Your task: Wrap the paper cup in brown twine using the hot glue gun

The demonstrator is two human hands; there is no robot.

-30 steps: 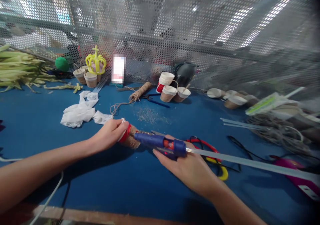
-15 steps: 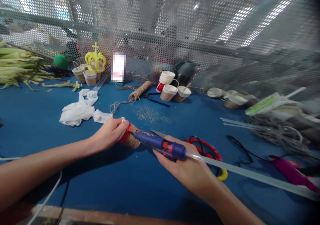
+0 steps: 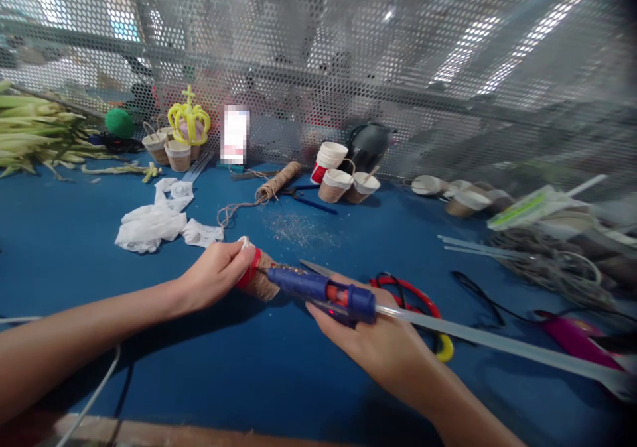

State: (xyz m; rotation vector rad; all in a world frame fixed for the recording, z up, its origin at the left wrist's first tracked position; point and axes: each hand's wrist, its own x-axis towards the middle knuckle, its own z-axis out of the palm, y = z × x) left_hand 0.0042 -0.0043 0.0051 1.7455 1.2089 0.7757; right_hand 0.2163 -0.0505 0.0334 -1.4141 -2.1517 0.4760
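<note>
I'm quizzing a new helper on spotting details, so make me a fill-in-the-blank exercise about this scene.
The left hand grips a small, round, brown twine-wrapped cup with a ____ band.
The right hand holds a pistol-shaped plastic glue gun whose body is ____.
The bright-yellow, open-ribbed crown is topped with a ____.
Left of the crown is a round ____ ball.

Missing words: red; blue; cross; green.

The bare, sleeveless left forearm [image 3: 99, 327] is slanting in from the left edge, its wrist nearly straight. The bare left hand [image 3: 213, 274] is gripping tightly, its extended left thumb [image 3: 242, 266] pressing on top. The bare right forearm [image 3: 462, 400] is angling up from the lower right. The bare right hand [image 3: 383, 341] is clasping firmly, its right thumb [image 3: 331, 331] pointing forward and leftward, the other fingers mostly hiding.
</note>
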